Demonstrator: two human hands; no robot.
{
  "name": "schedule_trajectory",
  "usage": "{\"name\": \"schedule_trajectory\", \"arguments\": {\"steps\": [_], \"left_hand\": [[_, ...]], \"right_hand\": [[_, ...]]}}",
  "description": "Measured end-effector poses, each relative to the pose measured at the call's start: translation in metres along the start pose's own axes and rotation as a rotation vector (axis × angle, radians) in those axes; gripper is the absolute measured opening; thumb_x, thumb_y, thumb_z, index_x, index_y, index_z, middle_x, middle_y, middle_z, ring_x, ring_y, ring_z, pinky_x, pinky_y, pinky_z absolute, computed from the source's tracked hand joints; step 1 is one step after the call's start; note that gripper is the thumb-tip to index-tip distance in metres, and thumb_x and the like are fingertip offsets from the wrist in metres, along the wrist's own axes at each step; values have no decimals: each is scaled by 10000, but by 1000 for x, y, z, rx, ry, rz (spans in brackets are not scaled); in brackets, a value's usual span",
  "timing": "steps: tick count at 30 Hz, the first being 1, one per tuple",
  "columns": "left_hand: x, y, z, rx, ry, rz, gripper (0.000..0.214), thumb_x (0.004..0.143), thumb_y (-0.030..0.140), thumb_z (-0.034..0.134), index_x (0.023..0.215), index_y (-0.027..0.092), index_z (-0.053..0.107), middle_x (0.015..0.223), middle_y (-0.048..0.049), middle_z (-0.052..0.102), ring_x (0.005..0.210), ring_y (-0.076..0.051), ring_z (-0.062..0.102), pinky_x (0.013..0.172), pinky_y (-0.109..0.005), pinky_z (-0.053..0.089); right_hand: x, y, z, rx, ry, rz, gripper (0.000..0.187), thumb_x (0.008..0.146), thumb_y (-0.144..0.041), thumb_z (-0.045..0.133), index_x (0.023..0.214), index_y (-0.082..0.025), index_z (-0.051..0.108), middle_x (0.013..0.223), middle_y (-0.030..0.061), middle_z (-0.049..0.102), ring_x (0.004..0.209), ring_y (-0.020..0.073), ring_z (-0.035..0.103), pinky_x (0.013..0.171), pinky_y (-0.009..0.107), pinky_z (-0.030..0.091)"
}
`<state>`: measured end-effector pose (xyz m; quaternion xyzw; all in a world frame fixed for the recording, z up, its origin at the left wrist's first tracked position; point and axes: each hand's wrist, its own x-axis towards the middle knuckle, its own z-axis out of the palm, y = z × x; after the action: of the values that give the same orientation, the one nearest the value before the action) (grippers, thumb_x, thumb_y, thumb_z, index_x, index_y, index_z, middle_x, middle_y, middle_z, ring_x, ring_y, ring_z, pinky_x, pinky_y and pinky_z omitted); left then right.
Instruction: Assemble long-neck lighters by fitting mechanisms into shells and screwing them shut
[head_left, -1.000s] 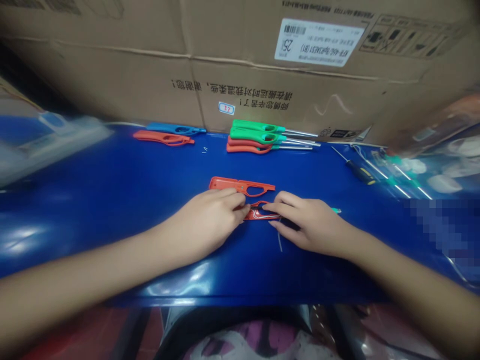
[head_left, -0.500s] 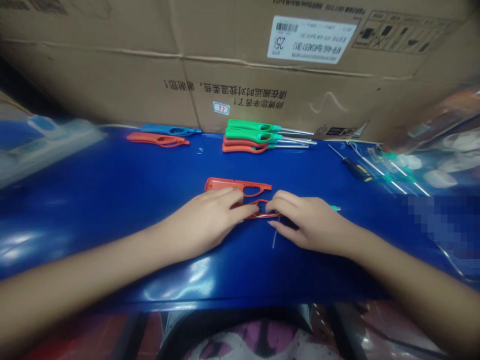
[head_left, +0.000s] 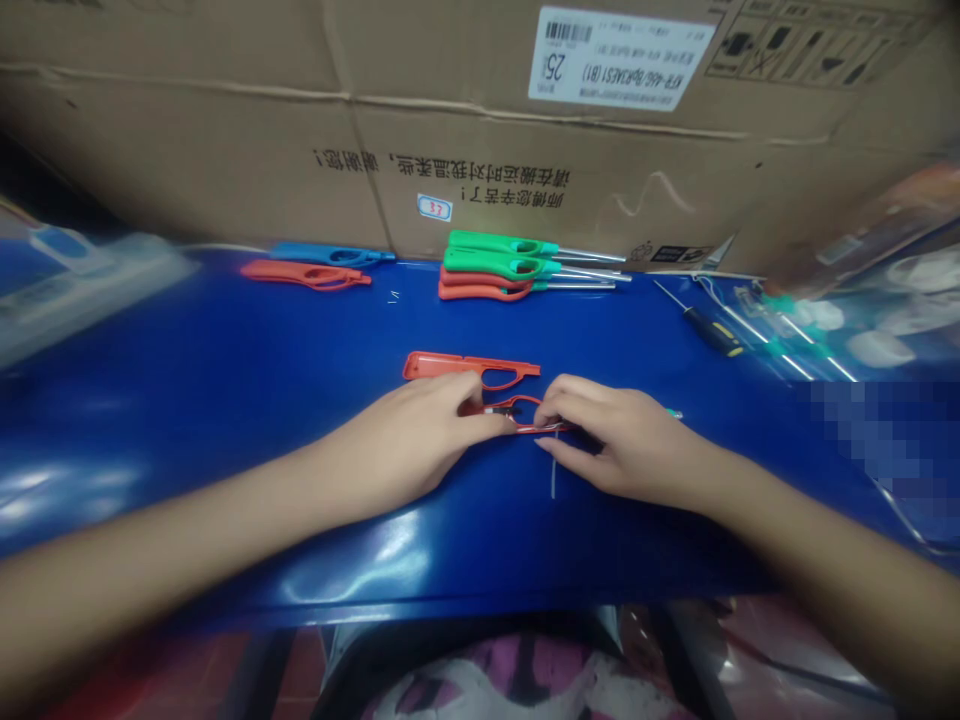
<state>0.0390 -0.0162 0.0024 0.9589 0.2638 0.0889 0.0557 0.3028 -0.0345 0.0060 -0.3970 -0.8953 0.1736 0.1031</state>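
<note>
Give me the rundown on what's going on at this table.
A person's left hand and right hand are both at a red casing half on the blue table, each covering one end; exactly what they grip is hidden. A second red half lies just beyond. Near the cardboard box, green and red handles with metal rods lie together, with blue and red casings to their left and a screwdriver to their right.
</note>
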Motion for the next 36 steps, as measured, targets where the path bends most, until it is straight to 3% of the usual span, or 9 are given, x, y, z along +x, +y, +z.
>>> {"name": "schedule_trajectory", "arguments": {"steps": [31, 33, 36], "left_hand": [[2, -2, 7, -26, 3, -22, 353, 1036, 215, 422, 1327, 275, 611, 1026, -87, 574, 869, -205, 557, 723, -331, 500], [3, -3, 8, -30, 9, -16, 352, 1033, 209, 425, 1325, 275, 611, 1032, -88, 577, 891, -212, 565, 753, -353, 516], [2, -5, 9, -45, 18, -15, 359, 1027, 195, 427, 1333, 276, 597, 1093, -99, 580, 957, -225, 577, 814, -386, 531]], "right_hand": [[-3, 9, -18, 64, -3, -40, 123, 949, -205, 544, 967, -205, 665, 1012, 54, 640, 848, 153, 617, 761, 289, 486], [-1, 15, -19, 94, 34, -56, 121, 947, -211, 553, 978, -209, 669, 1002, 50, 649, 864, 152, 622, 781, 289, 490], [2, 35, -25, 29, 188, 10, 128, 924, -235, 578, 1011, -215, 670, 1011, 53, 662, 893, 175, 626, 805, 312, 490]]}}
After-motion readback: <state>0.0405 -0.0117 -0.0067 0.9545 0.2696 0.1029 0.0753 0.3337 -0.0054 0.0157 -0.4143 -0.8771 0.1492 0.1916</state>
